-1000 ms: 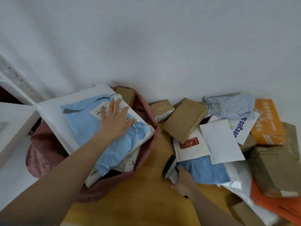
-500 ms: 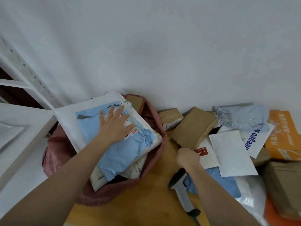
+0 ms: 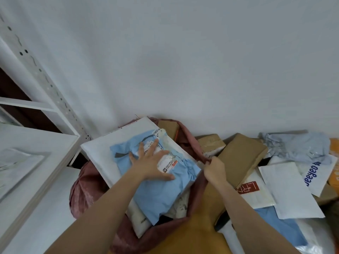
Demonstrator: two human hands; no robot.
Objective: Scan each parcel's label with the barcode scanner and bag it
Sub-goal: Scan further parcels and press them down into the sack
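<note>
White wall fills the back, and a white metal shelf stands on the left. Below is a wooden counter with a pink cloth bag sitting on it.

The left hand lies flat with fingers spread, pressing a light blue parcel down into the bag. Its white label peeks out beside the hand. The right hand has its fingers curled tight, pinching the bag's rim and pulling it open.

This looks like the bagging step. The blue parcel sits on top of a big white parcel and is not all the way in. Next, the hand likely has to push harder while the rim is held wide, because the bag looks very full.

On the right waits a pile: I count two brown boxes, an orange box, about three white mailers, a crumpled pale blue one, and one more blue mailer. Something dark under the right arm could be the scanner, but I cannot tell for sure
</note>
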